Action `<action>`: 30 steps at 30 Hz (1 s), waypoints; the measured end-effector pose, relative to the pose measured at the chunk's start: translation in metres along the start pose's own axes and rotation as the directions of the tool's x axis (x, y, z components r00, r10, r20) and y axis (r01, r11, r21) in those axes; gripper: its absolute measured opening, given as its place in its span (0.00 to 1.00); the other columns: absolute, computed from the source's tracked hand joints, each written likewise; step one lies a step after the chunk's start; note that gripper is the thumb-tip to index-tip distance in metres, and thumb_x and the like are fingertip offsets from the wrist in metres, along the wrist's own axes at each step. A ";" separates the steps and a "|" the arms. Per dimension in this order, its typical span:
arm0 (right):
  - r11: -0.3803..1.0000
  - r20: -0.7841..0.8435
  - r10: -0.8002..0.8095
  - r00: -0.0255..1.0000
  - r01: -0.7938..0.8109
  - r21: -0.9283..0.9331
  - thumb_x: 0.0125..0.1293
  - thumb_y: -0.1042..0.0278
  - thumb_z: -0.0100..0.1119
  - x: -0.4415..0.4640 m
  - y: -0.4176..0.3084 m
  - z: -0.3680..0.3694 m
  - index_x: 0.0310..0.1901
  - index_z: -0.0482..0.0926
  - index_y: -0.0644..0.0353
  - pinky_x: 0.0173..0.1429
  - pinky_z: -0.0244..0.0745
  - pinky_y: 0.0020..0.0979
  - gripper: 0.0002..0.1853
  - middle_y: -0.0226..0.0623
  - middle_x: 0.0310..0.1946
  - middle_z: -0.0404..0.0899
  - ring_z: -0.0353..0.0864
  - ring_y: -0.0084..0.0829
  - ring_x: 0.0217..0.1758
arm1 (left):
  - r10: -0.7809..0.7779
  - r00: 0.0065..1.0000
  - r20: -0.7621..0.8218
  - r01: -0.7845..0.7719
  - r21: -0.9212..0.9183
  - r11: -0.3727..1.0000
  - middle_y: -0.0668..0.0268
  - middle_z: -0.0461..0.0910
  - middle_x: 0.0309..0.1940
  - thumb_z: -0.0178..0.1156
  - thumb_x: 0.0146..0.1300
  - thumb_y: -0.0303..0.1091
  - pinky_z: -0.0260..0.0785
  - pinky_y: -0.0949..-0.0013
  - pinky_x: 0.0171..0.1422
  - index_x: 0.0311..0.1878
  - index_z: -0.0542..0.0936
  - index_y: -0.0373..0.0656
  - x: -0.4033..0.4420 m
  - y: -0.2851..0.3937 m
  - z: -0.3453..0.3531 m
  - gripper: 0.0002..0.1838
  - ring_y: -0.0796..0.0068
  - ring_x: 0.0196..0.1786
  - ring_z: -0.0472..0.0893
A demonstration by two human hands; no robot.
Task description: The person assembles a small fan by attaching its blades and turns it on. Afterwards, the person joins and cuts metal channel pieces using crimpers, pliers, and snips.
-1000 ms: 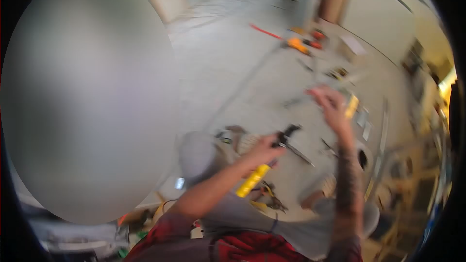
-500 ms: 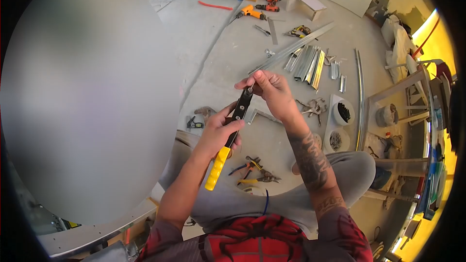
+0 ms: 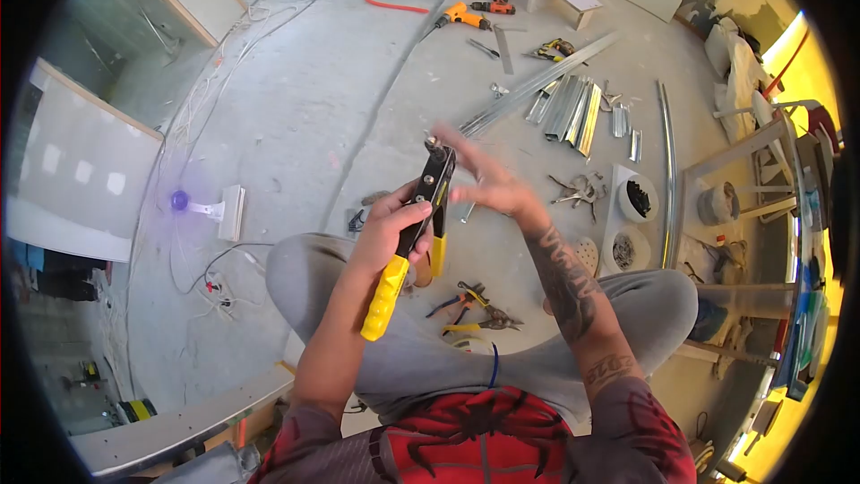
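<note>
My left hand (image 3: 391, 231) is wrapped around a hand riveter (image 3: 415, 229) with a black body and yellow grips. It is held tilted, its nose pointing up and away from me, and its two handles are spread apart. My right hand (image 3: 488, 181) is just right of the riveter's nose, its fingers stretched out and partly blurred; I see nothing held in it. Below the hands, pliers and snips (image 3: 475, 305) lie on the floor between my legs. Partly hidden behind my left hand are a hammer head and a small dark tool.
Metal profile pieces (image 3: 570, 112) and a long channel (image 3: 537, 81) lie ahead. Cordless drills (image 3: 461, 16) are farther off. White tubs (image 3: 624, 249) of small hardware and locking clamps (image 3: 580, 193) sit to the right, near a wooden rack (image 3: 730, 152). A lit lamp (image 3: 184, 202) stands left.
My right hand has opened and come away from the riveter's nose. The riveter has shifted left and its second handle now shows. The large blurred shape covering the left side is gone.
</note>
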State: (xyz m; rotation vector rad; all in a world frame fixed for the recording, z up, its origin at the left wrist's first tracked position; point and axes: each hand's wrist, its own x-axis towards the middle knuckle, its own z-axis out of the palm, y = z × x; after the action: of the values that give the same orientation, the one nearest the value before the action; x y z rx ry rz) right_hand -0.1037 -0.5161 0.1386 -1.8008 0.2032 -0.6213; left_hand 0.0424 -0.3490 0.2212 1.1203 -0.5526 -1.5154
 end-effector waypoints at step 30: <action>0.526 -0.396 0.851 0.346 -0.586 0.617 0.51 0.57 0.67 -0.053 0.130 0.087 0.57 0.68 0.67 0.50 0.75 0.34 0.34 0.44 0.41 0.80 0.80 0.38 0.44 | -0.404 0.911 -0.085 0.356 -0.335 0.872 0.63 0.76 0.51 0.66 0.54 0.40 0.69 0.61 0.58 0.59 0.71 0.48 0.080 -0.230 -0.066 0.29 0.64 0.50 0.77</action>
State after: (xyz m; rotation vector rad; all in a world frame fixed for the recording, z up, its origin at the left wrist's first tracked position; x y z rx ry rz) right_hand -0.0821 -0.4623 -0.0158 -0.8346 1.2698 -0.5388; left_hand -0.0082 -0.3458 -0.0260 1.1226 0.0280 -1.7617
